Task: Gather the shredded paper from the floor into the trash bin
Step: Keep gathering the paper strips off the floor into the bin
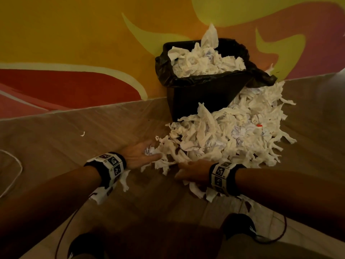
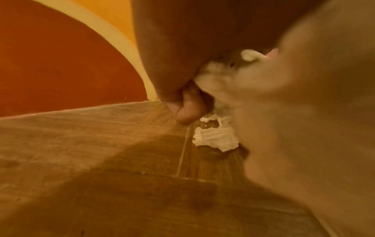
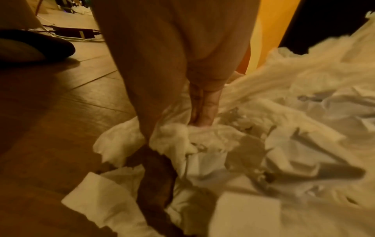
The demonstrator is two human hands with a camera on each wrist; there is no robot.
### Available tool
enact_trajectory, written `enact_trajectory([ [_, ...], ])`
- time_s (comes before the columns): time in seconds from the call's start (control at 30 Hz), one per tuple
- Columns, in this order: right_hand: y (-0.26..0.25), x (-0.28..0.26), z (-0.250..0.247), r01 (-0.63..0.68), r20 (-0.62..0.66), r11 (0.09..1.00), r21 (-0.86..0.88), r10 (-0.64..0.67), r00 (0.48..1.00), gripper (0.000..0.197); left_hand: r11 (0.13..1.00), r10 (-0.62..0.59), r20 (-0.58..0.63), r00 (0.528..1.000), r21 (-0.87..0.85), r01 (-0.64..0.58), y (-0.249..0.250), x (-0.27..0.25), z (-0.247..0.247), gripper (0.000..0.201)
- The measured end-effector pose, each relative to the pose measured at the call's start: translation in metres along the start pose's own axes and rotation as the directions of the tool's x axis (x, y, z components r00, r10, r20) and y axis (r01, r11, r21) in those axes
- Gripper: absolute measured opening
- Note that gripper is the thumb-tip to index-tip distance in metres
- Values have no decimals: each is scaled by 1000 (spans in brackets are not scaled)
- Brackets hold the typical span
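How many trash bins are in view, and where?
1: a black plastic trash bin with a black liner stands against the painted wall, already heaped with white shredded paper. More paper is piled on the floor in front of it.

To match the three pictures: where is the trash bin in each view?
Head: the bin stands upper centre-right against the wall, behind the paper pile.
Left wrist: not in it.
Right wrist: probably the dark shape at the top right edge; I cannot be sure.
Shared landmark: the wood floor, seen in all three.
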State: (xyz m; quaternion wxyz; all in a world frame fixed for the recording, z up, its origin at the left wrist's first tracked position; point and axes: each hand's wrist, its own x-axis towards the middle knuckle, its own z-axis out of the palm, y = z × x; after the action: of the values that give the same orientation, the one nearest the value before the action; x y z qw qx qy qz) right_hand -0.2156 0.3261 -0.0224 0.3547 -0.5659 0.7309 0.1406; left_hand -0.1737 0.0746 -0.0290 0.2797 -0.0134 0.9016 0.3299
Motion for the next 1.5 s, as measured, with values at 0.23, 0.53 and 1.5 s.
enact_trajectory([
  [0.23,7,7,-22,22,-185,1000,-1,-21,983,47,967,89,-121,989,249,-56,-7,11,15,47],
  [0.53,17,-6,-47,-31,-644,925,380,288,709,34,949,-65,-63,996,306,81,-10,33,51,84],
  [1.5,29,15,-113,33,-312,475,879,523,794,54,929,-210,-459,864,-369,30,-24,-6,-3,31],
])
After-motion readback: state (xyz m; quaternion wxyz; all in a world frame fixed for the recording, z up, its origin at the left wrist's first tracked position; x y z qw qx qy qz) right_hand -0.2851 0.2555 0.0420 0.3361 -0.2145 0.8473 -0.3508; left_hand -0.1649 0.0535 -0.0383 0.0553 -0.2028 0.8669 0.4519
